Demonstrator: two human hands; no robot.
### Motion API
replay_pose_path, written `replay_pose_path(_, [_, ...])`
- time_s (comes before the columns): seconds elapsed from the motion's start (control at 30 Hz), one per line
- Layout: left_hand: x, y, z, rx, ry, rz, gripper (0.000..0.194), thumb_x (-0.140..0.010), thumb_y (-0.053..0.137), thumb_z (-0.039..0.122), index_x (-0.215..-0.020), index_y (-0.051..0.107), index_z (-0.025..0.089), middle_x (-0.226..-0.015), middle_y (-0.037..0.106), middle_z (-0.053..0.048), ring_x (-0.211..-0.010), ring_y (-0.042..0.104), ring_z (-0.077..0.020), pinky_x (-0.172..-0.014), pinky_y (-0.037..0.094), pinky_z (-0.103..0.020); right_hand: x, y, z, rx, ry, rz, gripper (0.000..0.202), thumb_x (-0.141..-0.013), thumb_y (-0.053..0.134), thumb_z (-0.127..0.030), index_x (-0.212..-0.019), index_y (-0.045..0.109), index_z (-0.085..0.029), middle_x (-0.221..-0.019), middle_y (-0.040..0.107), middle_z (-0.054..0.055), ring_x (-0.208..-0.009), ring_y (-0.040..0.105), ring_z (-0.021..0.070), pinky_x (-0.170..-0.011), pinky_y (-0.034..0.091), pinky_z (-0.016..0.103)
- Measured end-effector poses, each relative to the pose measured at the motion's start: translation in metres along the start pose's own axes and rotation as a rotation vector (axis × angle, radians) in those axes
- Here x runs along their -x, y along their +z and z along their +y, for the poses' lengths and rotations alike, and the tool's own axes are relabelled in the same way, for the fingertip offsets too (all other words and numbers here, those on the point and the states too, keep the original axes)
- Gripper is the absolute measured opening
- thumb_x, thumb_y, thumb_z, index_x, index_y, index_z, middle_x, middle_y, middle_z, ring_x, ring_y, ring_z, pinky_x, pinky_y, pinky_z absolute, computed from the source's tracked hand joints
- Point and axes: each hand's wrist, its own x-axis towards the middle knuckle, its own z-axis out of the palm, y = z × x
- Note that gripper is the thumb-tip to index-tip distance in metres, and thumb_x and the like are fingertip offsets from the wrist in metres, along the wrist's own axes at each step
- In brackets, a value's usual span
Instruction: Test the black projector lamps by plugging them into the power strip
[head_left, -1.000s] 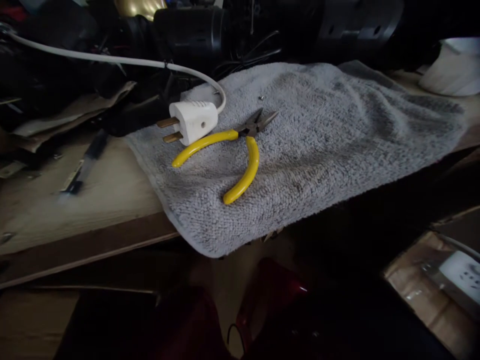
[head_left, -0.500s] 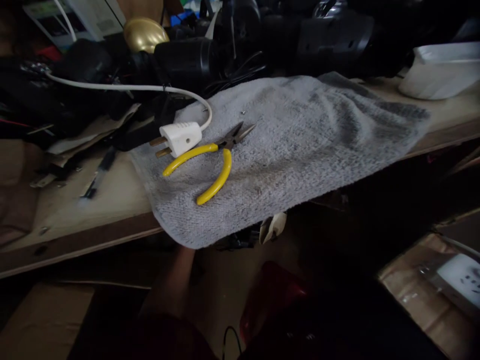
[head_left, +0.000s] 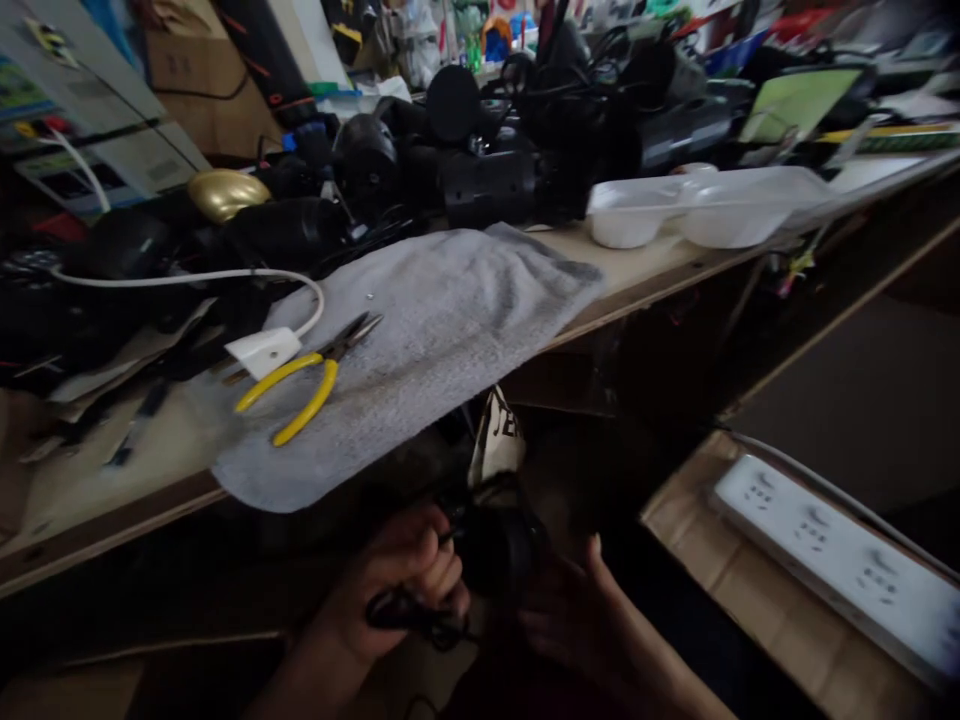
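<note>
My left hand point(head_left: 412, 570) is closed around a bundled black cable point(head_left: 397, 608), below the bench edge. Between my two hands is a dark, rounded black object point(head_left: 499, 545); its kind is too dim to make out. My right hand point(head_left: 574, 605) is beside that object with the thumb stretched up and the fingers apart. Whether it touches the object is hard to see. Above them, a grey cloth point(head_left: 427, 320) drapes over the bench edge. On it lie yellow-handled pliers point(head_left: 319, 375) with spread jaws and a white two-pin plug point(head_left: 266, 350).
Black cylindrical parts point(head_left: 487, 187) crowd the back of the bench, near a gold dome point(head_left: 227, 193). A white plastic tray point(head_left: 731, 205) stands to the right. At lower right, a white power strip point(head_left: 832, 550) rests on a cardboard box point(head_left: 690, 510).
The view has swung right and up, so bench items appear lower and further left. Both hands have come into clear view under the bench edge, with the black object and cable.
</note>
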Motion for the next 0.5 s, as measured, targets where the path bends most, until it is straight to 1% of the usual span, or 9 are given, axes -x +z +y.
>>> replay_pose_path(0.07, [0.005,0.017,-0.009,-0.009,-0.025,-0.206,0.017,-0.070,0.075,0.035,-0.076,0.067,0.020,-0.043,0.036,0.009,-0.040,0.031,-0.0051,-0.051,0.044,-0.026,0.003,-0.001,0.001,-0.070,-0.062,-0.156,0.069,-0.079,0.037,-0.073,-0.122,0.050,-0.019,-0.100,0.067,0.010,-0.080,0.066,0.0208,-0.071,0.050,0.033])
replay_pose_path(0.1, [0.008,0.022,-0.012,-0.046,-0.057,-0.276,0.017,-0.068,0.077,0.034,-0.071,0.068,0.020,-0.045,0.040,0.007,-0.040,0.035,-0.0055,-0.051,0.042,-0.025,0.006,-0.002,0.001,-0.093,-0.119,-0.194,0.062,-0.081,0.042,-0.069,-0.118,0.053,-0.022,-0.101,0.067,0.008,-0.082,0.065,0.0208,-0.073,0.050,0.034])
replay_pose_path(0.17, [0.010,0.026,-0.012,-0.184,-0.156,-0.345,0.019,-0.061,0.081,0.033,-0.063,0.070,0.018,-0.048,0.049,0.003,-0.044,0.044,-0.0083,-0.050,0.041,-0.025,0.015,-0.002,0.000,-0.123,-0.238,-0.186,0.046,-0.080,0.056,-0.058,-0.109,0.059,-0.022,-0.098,0.068,0.006,-0.084,0.064,0.0210,-0.078,0.049,0.035])
replay_pose_path(0.23, [0.010,0.023,-0.007,-0.365,-0.247,-0.398,0.022,-0.060,0.082,0.036,-0.059,0.071,0.016,-0.049,0.055,-0.001,-0.049,0.051,-0.0113,-0.053,0.042,-0.025,0.026,-0.001,-0.006,-0.112,-0.360,-0.136,0.037,-0.075,0.068,-0.044,-0.102,0.061,-0.020,-0.093,0.068,0.005,-0.084,0.064,0.0214,-0.080,0.048,0.034])
replay_pose_path(0.3, [0.007,0.014,-0.003,-0.530,-0.323,-0.421,0.024,-0.060,0.082,0.037,-0.059,0.072,0.015,-0.051,0.058,-0.002,-0.050,0.053,-0.0114,-0.053,0.042,-0.023,0.036,0.000,-0.016,-0.067,-0.487,-0.102,0.043,-0.069,0.073,-0.036,-0.106,0.059,-0.020,-0.098,0.067,0.006,-0.087,0.063,0.0233,-0.081,0.048,0.035])
replay_pose_path(0.37, [0.000,0.004,-0.004,-0.585,-0.375,-0.384,0.029,-0.050,0.087,0.031,-0.071,0.073,0.018,-0.049,0.057,0.002,-0.045,0.050,-0.0086,-0.045,0.039,-0.018,0.047,0.002,-0.027,0.028,-0.605,-0.070,0.063,-0.063,0.076,-0.033,-0.119,0.050,-0.023,-0.108,0.063,0.006,-0.094,0.061,0.0254,-0.080,0.049,0.036])
replay_pose_path(0.4, [-0.005,-0.001,-0.007,-0.564,-0.384,-0.348,0.042,-0.046,0.089,0.029,-0.083,0.072,0.021,-0.053,0.058,0.004,-0.042,0.048,-0.0067,-0.041,0.037,-0.016,0.052,0.002,-0.033,0.091,-0.666,-0.037,0.073,-0.059,0.079,-0.031,-0.123,0.045,-0.025,-0.112,0.061,0.006,-0.097,0.059,0.0258,-0.080,0.049,0.035])
replay_pose_path(0.47, [-0.016,-0.008,-0.018,-0.478,-0.385,-0.297,0.076,-0.044,0.089,0.031,-0.114,0.058,0.032,-0.076,0.066,0.004,-0.037,0.046,-0.0036,-0.037,0.036,-0.014,0.060,0.004,-0.040,0.234,-0.781,0.036,0.085,-0.051,0.083,-0.026,-0.123,0.039,-0.027,-0.112,0.060,0.005,-0.098,0.059,0.0251,-0.081,0.049,0.033])
replay_pose_path(0.5, [-0.023,-0.009,-0.025,-0.457,-0.366,-0.292,0.087,-0.048,0.087,0.036,-0.125,0.047,0.035,-0.093,0.067,0.000,-0.039,0.049,-0.0039,-0.039,0.040,-0.016,0.063,0.005,-0.041,0.298,-0.828,0.061,0.088,-0.047,0.085,-0.023,-0.121,0.038,-0.027,-0.111,0.061,0.005,-0.098,0.059,0.0243,-0.081,0.049,0.031])
